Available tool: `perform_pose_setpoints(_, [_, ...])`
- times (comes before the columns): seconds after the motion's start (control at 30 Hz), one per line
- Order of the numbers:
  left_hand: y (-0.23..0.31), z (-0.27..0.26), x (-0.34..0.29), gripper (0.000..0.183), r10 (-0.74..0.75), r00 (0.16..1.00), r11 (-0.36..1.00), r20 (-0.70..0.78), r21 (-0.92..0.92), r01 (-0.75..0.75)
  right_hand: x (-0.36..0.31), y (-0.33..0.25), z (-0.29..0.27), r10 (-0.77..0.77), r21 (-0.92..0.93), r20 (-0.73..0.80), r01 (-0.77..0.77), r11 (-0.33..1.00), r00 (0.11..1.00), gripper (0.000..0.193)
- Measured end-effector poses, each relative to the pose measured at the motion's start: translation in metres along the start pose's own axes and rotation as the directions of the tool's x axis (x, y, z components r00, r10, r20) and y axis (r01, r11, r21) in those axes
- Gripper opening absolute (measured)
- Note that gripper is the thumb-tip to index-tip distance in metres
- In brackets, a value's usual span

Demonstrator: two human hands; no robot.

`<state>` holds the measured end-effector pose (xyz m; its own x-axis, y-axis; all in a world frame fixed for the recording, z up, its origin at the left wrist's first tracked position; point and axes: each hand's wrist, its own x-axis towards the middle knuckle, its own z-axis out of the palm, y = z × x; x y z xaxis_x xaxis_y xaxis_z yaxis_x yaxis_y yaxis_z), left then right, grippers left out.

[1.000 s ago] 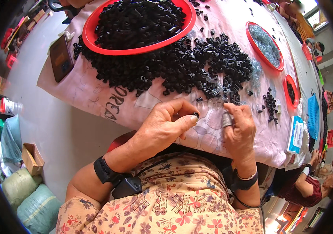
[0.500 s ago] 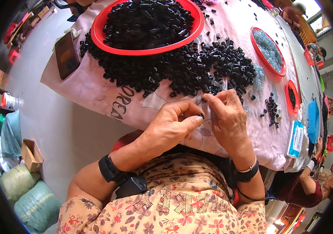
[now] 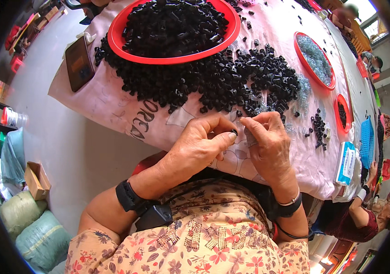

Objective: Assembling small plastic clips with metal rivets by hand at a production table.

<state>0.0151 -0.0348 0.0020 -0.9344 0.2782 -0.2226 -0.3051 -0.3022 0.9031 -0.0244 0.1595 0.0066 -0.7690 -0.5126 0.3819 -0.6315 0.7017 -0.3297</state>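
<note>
My left hand (image 3: 201,139) pinches a small black plastic piece (image 3: 234,132) between thumb and forefinger, above the edge of the cloth-covered table. My right hand (image 3: 270,141) is close beside it, thumb and forefinger pressed together; anything between those fingertips is too small to make out. Another black piece (image 3: 239,113) lies just beyond the right fingertips. A wide heap of the same black pieces (image 3: 158,84) spreads over the cloth ahead of both hands, with small clear pieces (image 3: 262,108) at its near edge.
A red basin (image 3: 172,60) full of black pieces stands behind the heap. A phone (image 3: 79,64) lies at the left corner. To the right are a red tray (image 3: 298,57) of clear pieces, a smaller red tray (image 3: 349,118), a tissue pack (image 3: 346,163) and a blue basket (image 3: 367,142). Another person (image 3: 355,219) sits at the right.
My right hand has drawn back slightly toward me, and a black piece now shows just past its fingertips. My left hand keeps its pinch on the black piece, almost in place.
</note>
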Motion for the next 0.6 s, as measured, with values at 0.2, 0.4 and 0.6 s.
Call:
perform_pose_setpoints(0.2, [0.005, 0.001, -0.001, 0.017, 0.022, 0.998, 0.999, -0.061, -0.030, -0.024, -0.001, -0.011, 0.002, -0.073, -0.078, 0.077, 0.078, 0.994, 0.994, 0.044])
perform_pose_setpoints(0.4, [0.006, -0.001, -0.001, 0.016, 0.031, 0.993, 0.999, -0.117, -0.040, -0.036, -0.017, -0.019, -0.003, -0.075, -0.061, 0.095, 0.081, 0.995, 0.993, 0.037])
perform_pose_setpoints(0.6, [0.004, -0.001, 0.000, 0.016, 0.027, 0.996, 0.999, -0.082, -0.027, -0.029, -0.033, -0.014, -0.013, -0.039, -0.025, 0.112, 0.042, 0.999, 0.993, 0.031])
